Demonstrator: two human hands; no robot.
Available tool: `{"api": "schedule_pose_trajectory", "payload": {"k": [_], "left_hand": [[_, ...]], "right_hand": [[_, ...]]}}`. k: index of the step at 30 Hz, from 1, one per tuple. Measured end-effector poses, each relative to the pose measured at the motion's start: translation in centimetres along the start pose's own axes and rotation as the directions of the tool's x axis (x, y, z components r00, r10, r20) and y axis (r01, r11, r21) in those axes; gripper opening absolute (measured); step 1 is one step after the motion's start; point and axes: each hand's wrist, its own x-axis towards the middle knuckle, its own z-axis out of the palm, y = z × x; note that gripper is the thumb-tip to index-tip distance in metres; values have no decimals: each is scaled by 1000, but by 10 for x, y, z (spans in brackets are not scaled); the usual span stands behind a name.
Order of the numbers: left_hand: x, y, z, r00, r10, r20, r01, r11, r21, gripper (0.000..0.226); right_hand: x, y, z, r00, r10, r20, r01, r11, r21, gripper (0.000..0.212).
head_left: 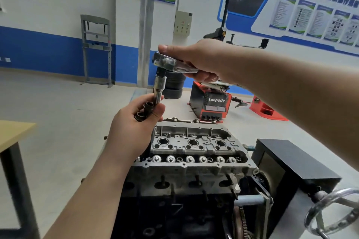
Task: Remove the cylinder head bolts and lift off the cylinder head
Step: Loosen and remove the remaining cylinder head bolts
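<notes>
In a workshop, the cylinder head (194,147) sat lower centre, unlifted; right hand (198,60) gripped the ratchet (171,63), left hand (136,120) pinched its socket (158,91), so unbolting seemed barely begun.

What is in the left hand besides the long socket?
The left hand pinches the long silver socket fitted on the chrome ratchet wrench, and holds two short dark sockets. Anything deeper in the palm is covered by the fingers.

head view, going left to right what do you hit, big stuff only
wooden table → left hand holding sockets → cylinder head → black box → clear handwheel
</notes>
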Motion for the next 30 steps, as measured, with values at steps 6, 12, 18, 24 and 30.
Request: {"api": "schedule_pose_trajectory", "payload": {"k": [6,12,18,24,30], "left_hand": [[0,3,-1,1000,-25,4,25,999,-44,28],[1,2,-2,999,-46,-19,45,996,-74,46],[4,-1,-3,997,-67,-25,66,996,-62,44],[5,0,1,995,-81,-55,80,997,-14,25],[-11,9,-18,966,-105,-237,51,973,-223,26]], "right_hand": [[7,-5,-5,999,-38,23,40,992,-120,79],[16,-14,-2,987,-118,105,146,938,-315,80],[25,-7,10,979,-158,130,191,935,-298,79],[6,9,24,931,-328,-163,288,930,-227,73],[-24,24,53,757,-458,-466,434,886,-165,36]]}}
